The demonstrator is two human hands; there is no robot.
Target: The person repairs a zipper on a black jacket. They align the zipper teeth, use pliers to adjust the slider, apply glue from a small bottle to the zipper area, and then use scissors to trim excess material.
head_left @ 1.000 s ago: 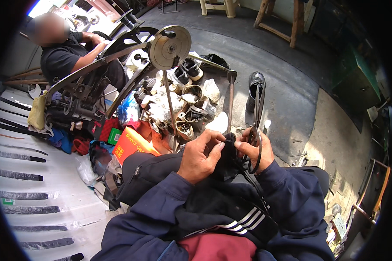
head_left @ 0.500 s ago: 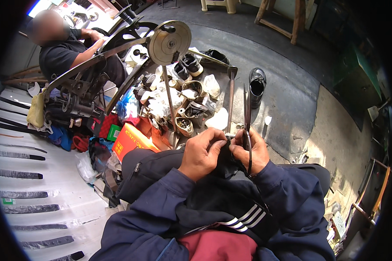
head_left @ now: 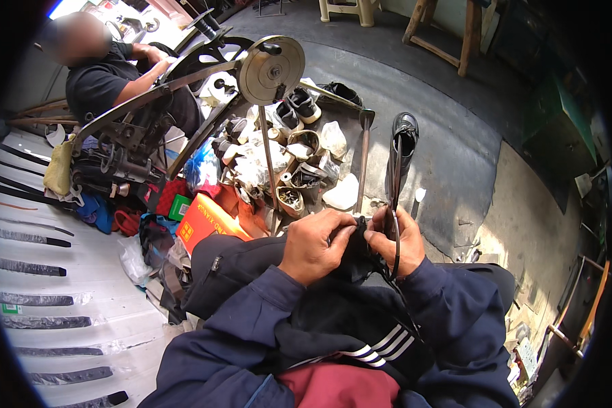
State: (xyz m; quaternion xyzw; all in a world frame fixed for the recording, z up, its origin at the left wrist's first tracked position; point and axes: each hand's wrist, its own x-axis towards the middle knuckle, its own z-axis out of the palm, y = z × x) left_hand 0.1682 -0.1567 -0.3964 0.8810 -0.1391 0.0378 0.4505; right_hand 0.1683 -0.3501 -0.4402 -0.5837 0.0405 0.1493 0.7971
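Note:
My left hand (head_left: 317,246) is closed, thumb and forefinger pinching an edge of a black garment (head_left: 360,258) above my lap. My right hand (head_left: 406,243) grips a pair of dark scissors (head_left: 395,178), their long blades pointing away from me and a handle loop hanging below the fingers. Its thumb and fingertips also press on the same black edge, close beside the left fingertips. The rest of the garment, with white stripes (head_left: 391,340), drapes over my lap. What exactly is pinched between the fingertips is too small to make out.
A hand-cranked sewing machine with a large wheel (head_left: 273,71) stands ahead to the left, a seated person (head_left: 105,75) behind it. Bags of small parts (head_left: 291,198) and an orange box (head_left: 207,221) lie below. One black shoe (head_left: 404,136) stands ahead; wrapped dark strips (head_left: 47,323) lie left.
The scissors have turned slightly in my right hand, and both hands have shifted a little nearer to me. The fingertips stay close together on the black edge.

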